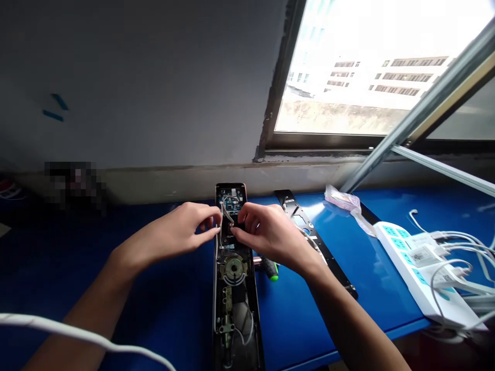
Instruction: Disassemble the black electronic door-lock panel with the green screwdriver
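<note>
A long, narrow black housing (255, 314), open on top, looks like an electronic door lock. Inside it are a blue circuit board (233, 208) at the far end, a round metal mechanism (234, 268) and a metal latch part (227, 328). My left hand (193, 226) pinches a thin grey-white wire at the housing's left edge. From the right, my right hand (268, 229) reaches over it, thumb and forefinger closed on the end of a wire (228, 213) below the board. The exact tip of that wire is partly hidden by my fingers.
A screwdriver with a green-black handle (271, 269) lies right of the housing. Beyond it rests a black plate (336, 270) with wires. A plastic bag (342, 198) and a white power strip (404, 268) with plugged-in cables lie rightward on the blue table (305, 319). A white cable (85, 335) crosses the lower left.
</note>
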`<action>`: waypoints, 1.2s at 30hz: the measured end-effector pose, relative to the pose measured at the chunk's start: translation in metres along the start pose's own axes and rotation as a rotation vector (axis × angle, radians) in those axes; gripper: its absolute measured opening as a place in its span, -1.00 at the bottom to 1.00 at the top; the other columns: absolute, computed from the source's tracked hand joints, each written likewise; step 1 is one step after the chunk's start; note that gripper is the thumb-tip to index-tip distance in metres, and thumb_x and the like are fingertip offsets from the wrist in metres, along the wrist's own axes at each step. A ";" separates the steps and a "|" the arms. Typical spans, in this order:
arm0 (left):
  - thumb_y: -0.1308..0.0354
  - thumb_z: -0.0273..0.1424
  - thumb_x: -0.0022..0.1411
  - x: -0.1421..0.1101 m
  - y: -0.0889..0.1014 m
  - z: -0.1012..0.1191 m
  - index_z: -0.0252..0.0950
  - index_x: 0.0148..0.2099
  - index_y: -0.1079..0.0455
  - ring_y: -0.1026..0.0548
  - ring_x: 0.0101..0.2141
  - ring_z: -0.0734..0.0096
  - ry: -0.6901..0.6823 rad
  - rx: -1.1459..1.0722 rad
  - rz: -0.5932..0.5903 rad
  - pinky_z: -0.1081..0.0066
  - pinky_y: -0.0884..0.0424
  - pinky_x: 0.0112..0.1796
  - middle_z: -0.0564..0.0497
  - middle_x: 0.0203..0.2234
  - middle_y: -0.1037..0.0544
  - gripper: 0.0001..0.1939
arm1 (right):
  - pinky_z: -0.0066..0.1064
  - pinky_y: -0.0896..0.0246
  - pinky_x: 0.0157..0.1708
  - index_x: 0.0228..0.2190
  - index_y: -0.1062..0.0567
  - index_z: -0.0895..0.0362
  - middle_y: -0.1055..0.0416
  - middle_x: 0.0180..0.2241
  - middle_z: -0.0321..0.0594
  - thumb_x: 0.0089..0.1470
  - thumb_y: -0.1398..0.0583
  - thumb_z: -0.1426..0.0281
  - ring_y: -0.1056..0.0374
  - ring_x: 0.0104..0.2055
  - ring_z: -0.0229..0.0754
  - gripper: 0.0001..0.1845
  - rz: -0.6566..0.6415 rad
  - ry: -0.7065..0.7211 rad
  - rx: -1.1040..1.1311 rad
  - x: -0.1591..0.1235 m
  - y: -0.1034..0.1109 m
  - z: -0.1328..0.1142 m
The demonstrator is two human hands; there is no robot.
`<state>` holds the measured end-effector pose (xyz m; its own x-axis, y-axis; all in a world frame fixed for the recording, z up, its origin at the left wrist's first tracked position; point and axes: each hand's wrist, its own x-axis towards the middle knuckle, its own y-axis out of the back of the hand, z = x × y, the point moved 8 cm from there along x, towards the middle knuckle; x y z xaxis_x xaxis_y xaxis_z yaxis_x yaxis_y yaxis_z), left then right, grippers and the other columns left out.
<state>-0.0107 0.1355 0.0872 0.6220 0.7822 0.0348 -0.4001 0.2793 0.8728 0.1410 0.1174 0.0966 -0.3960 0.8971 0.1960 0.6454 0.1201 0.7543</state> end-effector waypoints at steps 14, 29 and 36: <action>-0.13 -0.32 0.36 -0.003 -0.007 -0.013 -0.22 -0.16 -0.44 -0.50 -0.38 0.36 0.015 -0.126 -0.108 0.42 -0.27 -0.34 0.06 -0.33 -0.59 -0.89 | -0.42 0.10 -0.44 -0.37 -0.42 0.09 -0.42 -0.44 -0.36 0.14 -0.32 0.42 -0.15 -0.47 -0.31 -0.85 -0.002 -0.027 -0.295 0.012 -0.036 -0.003; -0.14 -0.34 0.34 -0.005 -0.005 -0.001 -0.23 -0.28 -0.37 -0.33 -0.51 0.45 0.005 -0.105 -0.039 0.42 -0.12 -0.50 0.11 -0.49 -0.46 -0.88 | -0.41 -0.11 -0.36 -0.45 -0.50 0.09 -0.46 -0.34 -0.29 0.22 -0.28 0.31 -0.33 -0.36 -0.26 -0.79 -0.063 -0.059 -0.281 -0.006 -0.029 0.004; -0.14 -0.40 0.38 0.000 -0.002 0.018 -0.25 -0.28 -0.38 -0.38 -0.43 0.46 -0.069 -0.083 0.063 0.43 -0.21 -0.39 0.10 -0.42 -0.49 -0.88 | -0.40 0.05 -0.50 -0.43 -0.30 0.07 -0.40 -0.54 -0.34 0.31 -0.16 0.19 -0.18 -0.53 -0.27 -0.68 -0.073 -0.232 -0.299 -0.019 -0.007 0.032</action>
<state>0.0019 0.1246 0.0947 0.6375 0.7604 0.1240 -0.4925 0.2784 0.8246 0.1655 0.1130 0.0674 -0.2536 0.9672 0.0140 0.3885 0.0886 0.9172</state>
